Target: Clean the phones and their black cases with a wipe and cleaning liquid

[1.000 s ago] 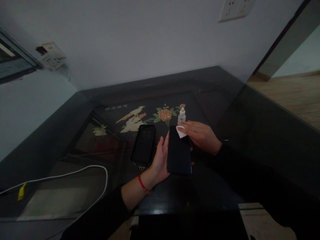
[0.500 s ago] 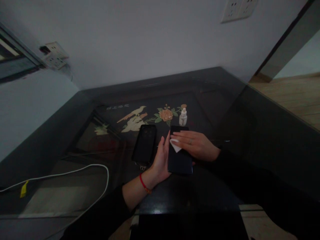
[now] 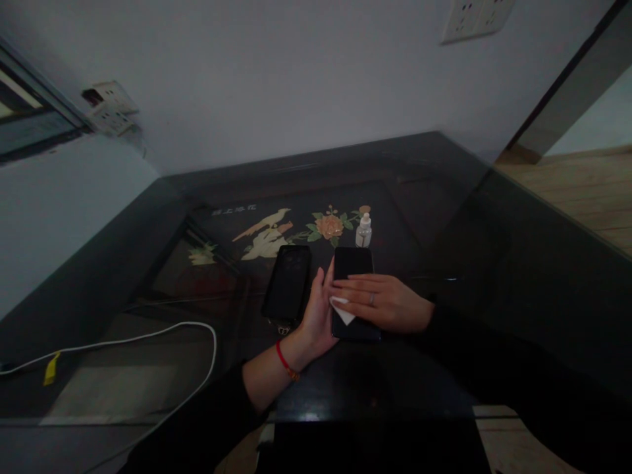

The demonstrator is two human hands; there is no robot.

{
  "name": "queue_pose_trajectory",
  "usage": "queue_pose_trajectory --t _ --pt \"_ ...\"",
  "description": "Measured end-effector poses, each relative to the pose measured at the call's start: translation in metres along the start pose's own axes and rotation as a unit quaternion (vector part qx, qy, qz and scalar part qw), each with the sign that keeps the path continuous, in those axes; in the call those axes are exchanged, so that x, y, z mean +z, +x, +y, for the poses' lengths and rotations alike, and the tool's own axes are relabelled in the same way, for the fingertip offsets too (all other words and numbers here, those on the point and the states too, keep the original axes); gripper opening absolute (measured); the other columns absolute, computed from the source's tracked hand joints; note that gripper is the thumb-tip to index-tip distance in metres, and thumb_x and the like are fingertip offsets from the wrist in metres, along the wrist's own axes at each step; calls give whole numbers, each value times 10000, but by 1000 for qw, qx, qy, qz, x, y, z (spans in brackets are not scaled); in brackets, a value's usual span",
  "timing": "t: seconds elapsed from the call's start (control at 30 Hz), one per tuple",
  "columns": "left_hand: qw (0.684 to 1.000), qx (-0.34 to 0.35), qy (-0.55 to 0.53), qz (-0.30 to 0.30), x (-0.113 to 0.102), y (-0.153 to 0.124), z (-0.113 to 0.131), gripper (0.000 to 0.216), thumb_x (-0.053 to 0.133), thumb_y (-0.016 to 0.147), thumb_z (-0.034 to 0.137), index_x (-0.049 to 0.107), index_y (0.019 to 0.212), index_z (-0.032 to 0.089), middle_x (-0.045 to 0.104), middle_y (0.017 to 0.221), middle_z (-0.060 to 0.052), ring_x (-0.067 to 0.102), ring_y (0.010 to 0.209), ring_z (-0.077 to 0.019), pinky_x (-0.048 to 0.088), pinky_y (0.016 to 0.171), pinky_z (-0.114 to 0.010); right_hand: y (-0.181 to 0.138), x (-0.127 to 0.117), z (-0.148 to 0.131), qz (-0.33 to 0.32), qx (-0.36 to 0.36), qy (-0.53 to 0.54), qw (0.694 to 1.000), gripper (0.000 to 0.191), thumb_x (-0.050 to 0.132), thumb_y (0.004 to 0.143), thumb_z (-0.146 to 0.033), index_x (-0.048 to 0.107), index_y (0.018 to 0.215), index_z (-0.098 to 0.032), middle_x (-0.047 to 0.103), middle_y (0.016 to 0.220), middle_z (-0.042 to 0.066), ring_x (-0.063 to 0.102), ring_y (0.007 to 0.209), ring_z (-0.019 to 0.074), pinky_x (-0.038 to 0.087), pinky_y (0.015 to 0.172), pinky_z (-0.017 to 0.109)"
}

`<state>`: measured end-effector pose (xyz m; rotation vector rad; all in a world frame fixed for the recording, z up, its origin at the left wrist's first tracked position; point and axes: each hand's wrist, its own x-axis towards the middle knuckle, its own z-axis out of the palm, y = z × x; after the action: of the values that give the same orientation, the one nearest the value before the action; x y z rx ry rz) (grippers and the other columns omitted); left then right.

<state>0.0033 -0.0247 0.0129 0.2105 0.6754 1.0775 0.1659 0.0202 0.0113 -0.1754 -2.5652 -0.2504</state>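
A dark smartphone (image 3: pixel 353 262) rests in my left hand (image 3: pixel 316 320), which grips it from the left and below, the thumb along its left edge. My right hand (image 3: pixel 388 303) lies across the phone's screen with a white wipe (image 3: pixel 344 311) pressed under its fingers; part of the wipe sticks out at the lower left. Left of my left hand, a black phone case (image 3: pixel 287 282) with camera cutouts lies on the table. Just beyond the phone's top edge stands a small clear bottle (image 3: pixel 364 232) with a white cap.
The dark glossy table (image 3: pixel 419 197) carries a bird-and-flower picture (image 3: pixel 329 226). A white cable (image 3: pixel 162 330) with a yellow tag (image 3: pixel 51 368) curves across its left side. A pale wall stands behind, with sockets (image 3: pixel 112 108) at the left.
My right hand and the wipe have slid down the phone toward me, uncovering more of its upper screen. My left hand keeps its hold.
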Motion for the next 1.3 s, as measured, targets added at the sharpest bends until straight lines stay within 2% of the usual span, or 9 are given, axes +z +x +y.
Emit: queue_pose_trajectory --t 0.1,0.27,0.47,0.53,0.7,0.77,0.97,1.17,1.3 --pt "1000 2 -1 -17 0 -1 0 530 279 959 511 315 1461 345 542 1357 -73 598 1109 -240 441 987 -465 -3 0 4 8 11 -6 1000 299 449 943 -126 616 1190 -103 639 1262 94 575 1210 199 519 990 369" --pt "996 -33 7 -77 -2 -4 0 535 303 937 563 242 1457 453 556 1340 -62 628 1043 -293 461 879 -601 -17 -1 29 33 198 -71 977 320 437 911 -56 632 1163 -86 670 1196 146 614 1159 235 554 927 418" --pt "1000 -1 3 12 -1 0 0 550 336 944 514 304 1467 347 556 1343 -79 615 1091 -240 475 952 -434 2 4 -6 -14 -13 10 1000 297 442 946 -124 625 1179 -117 640 1263 85 565 1221 190 497 1017 368" --pt "1000 -3 -4 1 0 0 0 540 312 952 508 296 1469 350 551 1349 -77 605 1108 -250 467 958 -461 -1 3 -1 -16 11 6 1000 311 445 943 -128 610 1207 -125 627 1281 90 556 1233 195 500 1012 383" --pt "997 -33 0 -73 0 -3 1 530 304 936 564 257 1452 450 537 1359 -68 611 1079 -309 434 898 -629 -23 0 35 15 205 -64 977 335 455 892 -50 627 1175 -102 671 1199 137 622 1146 233 554 924 414" --pt "997 -30 -1 -66 0 -3 1 530 313 934 563 270 1449 448 519 1382 -63 608 1086 -307 432 911 -622 -21 0 31 13 182 -52 982 337 455 893 -55 624 1181 -109 666 1210 128 618 1151 227 555 924 404" --pt "1000 -8 4 2 0 0 4 551 320 947 524 294 1470 354 528 1380 -73 594 1131 -240 449 987 -442 2 1 -9 -1 -34 29 999 293 450 944 -130 622 1181 -109 649 1248 94 575 1210 191 507 1008 378" --pt "999 -12 -16 -48 3 -2 4 524 300 950 524 274 1460 410 525 1384 -53 600 1099 -286 443 934 -589 -13 -3 19 5 160 -43 986 319 467 909 -76 621 1186 -114 661 1221 117 586 1196 238 549 941 424" --pt "1000 -10 -15 -26 0 -1 3 560 325 940 529 272 1475 370 539 1367 -83 601 1114 -276 437 969 -527 -4 -1 0 -5 73 -4 997 300 470 927 -108 624 1184 -122 663 1225 92 584 1199 207 551 943 373"
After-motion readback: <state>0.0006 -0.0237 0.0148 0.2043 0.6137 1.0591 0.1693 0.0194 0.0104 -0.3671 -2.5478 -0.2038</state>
